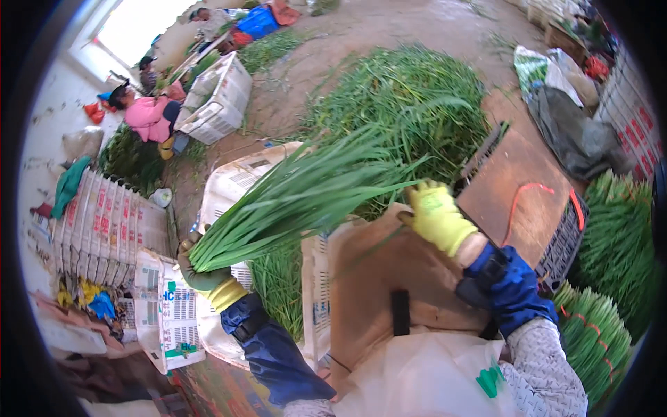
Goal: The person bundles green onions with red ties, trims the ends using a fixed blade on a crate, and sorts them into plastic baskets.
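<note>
My left hand point(206, 268), in a yellow glove with a dark palm, grips a bunch of long flat green leaves point(292, 193), likely Chinese chives, by its pale cut ends. The leaves fan out up and to the right. My right hand point(435, 211), in a like glove, is at the tips, where one long leaf reaches its fingers; whether it pinches that leaf is unclear. Below it a single blurred leaf point(372, 250) shows against the brown sheet point(365, 297) over my lap. Beneath the bunch, a white plastic crate point(316, 297) holds more loose leaves point(279, 289).
A big heap of leaves point(401, 99) lies on the floor ahead. To the right are a brown board point(516, 182) with a red tie and bundled chives point(594, 328). Stacked white crates point(109, 224) stand left. A person in pink point(148, 117) sits beyond, beside another crate point(221, 104).
</note>
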